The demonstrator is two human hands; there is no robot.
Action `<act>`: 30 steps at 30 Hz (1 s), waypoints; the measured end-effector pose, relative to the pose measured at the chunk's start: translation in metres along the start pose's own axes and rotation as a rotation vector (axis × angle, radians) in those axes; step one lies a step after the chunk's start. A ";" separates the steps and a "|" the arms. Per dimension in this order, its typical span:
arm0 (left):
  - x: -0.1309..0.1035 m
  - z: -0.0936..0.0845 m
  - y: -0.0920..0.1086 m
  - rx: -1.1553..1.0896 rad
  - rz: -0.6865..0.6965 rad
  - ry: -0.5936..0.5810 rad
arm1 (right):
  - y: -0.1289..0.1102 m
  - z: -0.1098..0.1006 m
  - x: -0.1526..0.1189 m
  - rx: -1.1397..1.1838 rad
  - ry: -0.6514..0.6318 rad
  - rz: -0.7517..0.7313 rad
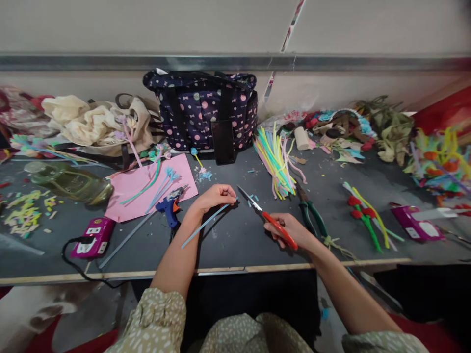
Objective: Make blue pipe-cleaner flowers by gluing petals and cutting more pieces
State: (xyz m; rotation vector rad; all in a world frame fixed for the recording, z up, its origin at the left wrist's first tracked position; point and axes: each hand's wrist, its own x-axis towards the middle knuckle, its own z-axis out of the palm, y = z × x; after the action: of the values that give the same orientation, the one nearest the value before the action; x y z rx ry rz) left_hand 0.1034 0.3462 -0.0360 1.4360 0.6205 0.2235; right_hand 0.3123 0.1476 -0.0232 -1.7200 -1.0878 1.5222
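A thin light-blue stem (204, 225) is pinched near its upper end in my left hand (217, 197), its long part slanting down over my left forearm. My right hand (285, 229) grips red-handled scissors (280, 230), whose blades point up and left, just right of my left fingertips and not touching the stem. Small cut blue pieces (253, 198) lie on the dark table beside the blades. Behind the scissors spreads a bundle of pastel stems (277, 164).
A blue glue gun (169, 211) and a pink sheet (184, 171) lie left of my hands. Green-handled pliers (311, 213) are to the right. A phone (222, 142) leans on a dotted bag (195, 110) behind. A bottle (69, 184) and purple power strip (93, 238) are further left.
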 end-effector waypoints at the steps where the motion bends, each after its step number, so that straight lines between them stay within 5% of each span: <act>1: 0.000 0.000 0.001 -0.004 -0.003 0.005 | 0.001 -0.001 -0.002 0.039 0.013 -0.009; 9: 0.003 0.008 0.000 -0.075 0.034 0.117 | 0.006 0.005 -0.017 0.252 0.170 -0.074; 16: 0.010 0.018 -0.006 -0.065 0.113 0.228 | 0.000 0.009 -0.013 0.202 0.248 -0.071; 22: 0.017 0.016 -0.013 0.074 0.134 0.365 | -0.009 -0.022 0.012 -0.071 0.340 -0.072; 26: 0.019 0.014 -0.015 0.111 0.187 0.441 | -0.018 -0.045 0.031 -0.469 0.465 -0.088; 30: 0.020 0.014 -0.016 0.087 0.179 0.429 | -0.033 -0.057 0.042 -0.734 0.434 -0.037</act>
State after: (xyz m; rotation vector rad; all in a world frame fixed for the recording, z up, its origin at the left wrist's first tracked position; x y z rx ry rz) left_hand 0.1233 0.3420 -0.0561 1.5407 0.8570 0.6648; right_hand 0.3624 0.2052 -0.0065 -2.3367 -1.5218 0.6778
